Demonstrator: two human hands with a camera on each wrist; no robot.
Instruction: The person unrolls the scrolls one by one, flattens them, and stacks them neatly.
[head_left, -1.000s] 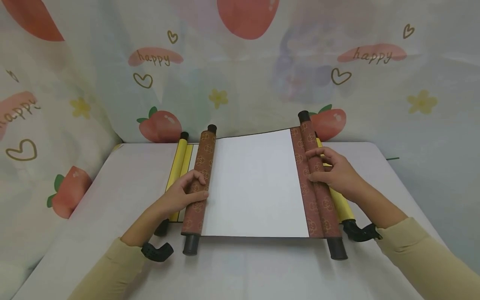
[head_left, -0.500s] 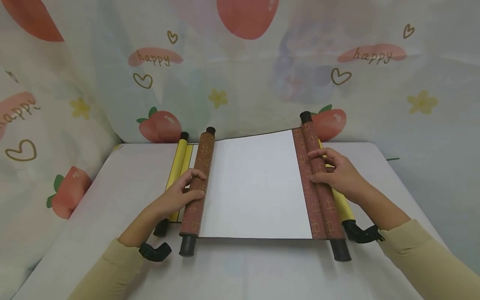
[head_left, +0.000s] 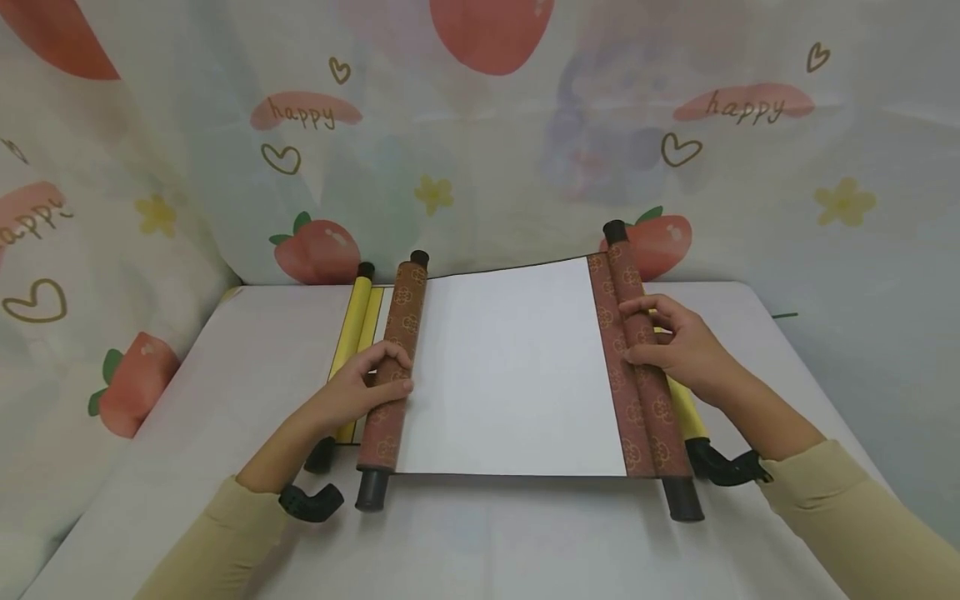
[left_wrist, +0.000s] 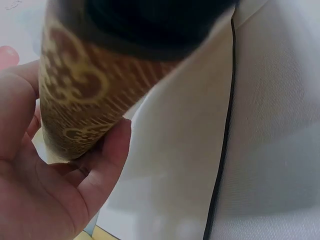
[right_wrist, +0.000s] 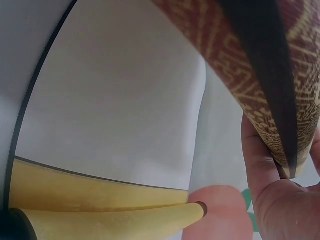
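A brown-red patterned scroll with a blank white sheet [head_left: 510,367] is stretched between my hands, raised over a yellow-edged scroll. My left hand [head_left: 360,387] grips its left roller [head_left: 405,312], thumb and fingers around the middle. On the other side my right hand [head_left: 686,346] holds the right roller [head_left: 663,408], fingertips on the patterned strip. Black knobs cap both rollers. In the left wrist view the left roller [left_wrist: 75,95] sits between thumb and fingers. The right wrist view shows the right roller [right_wrist: 265,85] in my right hand [right_wrist: 285,200], the yellow roller [right_wrist: 115,220] beneath.
The yellow-edged scroll lies mostly hidden on the white table [head_left: 480,550]; its left yellow roller [head_left: 351,329] and right yellow roller [head_left: 684,412] show at the sides. Behind stands a curtain [head_left: 495,167] printed with peaches, hearts and flowers. A black wrist device [head_left: 311,504] is on my left wrist.
The rollers have moved slightly apart, the left one leftward and the right one rightward, showing a little more white sheet. Both hands keep their hold.
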